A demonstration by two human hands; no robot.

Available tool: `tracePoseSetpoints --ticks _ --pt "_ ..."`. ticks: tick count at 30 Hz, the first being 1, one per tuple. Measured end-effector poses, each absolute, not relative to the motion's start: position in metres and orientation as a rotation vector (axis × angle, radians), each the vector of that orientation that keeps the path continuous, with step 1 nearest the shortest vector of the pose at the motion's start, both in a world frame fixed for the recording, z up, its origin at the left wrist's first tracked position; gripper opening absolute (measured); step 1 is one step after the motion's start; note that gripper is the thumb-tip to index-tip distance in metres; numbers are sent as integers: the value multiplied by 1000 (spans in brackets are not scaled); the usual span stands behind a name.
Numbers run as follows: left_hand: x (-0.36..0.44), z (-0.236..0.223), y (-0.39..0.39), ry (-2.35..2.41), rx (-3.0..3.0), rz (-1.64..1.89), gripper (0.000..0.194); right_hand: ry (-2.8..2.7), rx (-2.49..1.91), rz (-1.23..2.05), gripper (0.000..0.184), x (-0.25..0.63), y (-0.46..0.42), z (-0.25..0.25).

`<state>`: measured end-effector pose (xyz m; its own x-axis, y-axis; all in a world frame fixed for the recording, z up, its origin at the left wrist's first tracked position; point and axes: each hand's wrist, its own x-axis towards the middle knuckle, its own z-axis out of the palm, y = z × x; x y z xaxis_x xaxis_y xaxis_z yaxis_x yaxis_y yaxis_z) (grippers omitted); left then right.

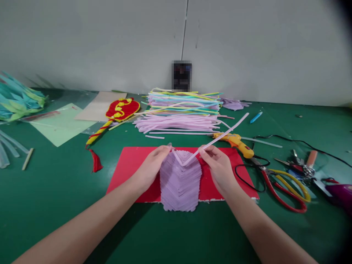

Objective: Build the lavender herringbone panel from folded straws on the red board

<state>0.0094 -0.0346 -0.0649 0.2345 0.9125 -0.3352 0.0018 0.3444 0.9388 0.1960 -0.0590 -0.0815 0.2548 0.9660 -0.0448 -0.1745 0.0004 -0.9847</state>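
A lilac piece built of layered V-shaped strips [179, 183] lies on a red sheet [129, 161] on the green table. My left hand [152, 167] pinches the left end of a pale lilac strip [220, 137] at the piece's top edge. My right hand [218, 167] pinches the same strip to the right of its bend. The strip is folded into a V over the piece, and its long right arm slants up to the right.
A stack of coloured strips [181, 110] lies behind the red sheet. A yellow glue gun [238, 143], its black cord, red and yellow scissors [286, 187] and pliers [302, 168] sit to the right. A red and yellow ornament with a tassel [118, 113] lies at the left.
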Motion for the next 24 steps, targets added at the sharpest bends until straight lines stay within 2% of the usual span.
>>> tracePoseSetpoints --ticks 5,17,24 --pt "8 -60 -32 1146 1192 679 40 -915 -1221 1081 17 194 -60 -83" --pt "10 -60 -33 1163 1223 742 39 -935 -1240 1097 20 193 -61 -81" --pt "10 -62 -34 1147 1240 782 30 -904 -1200 1165 18 191 -63 -76"
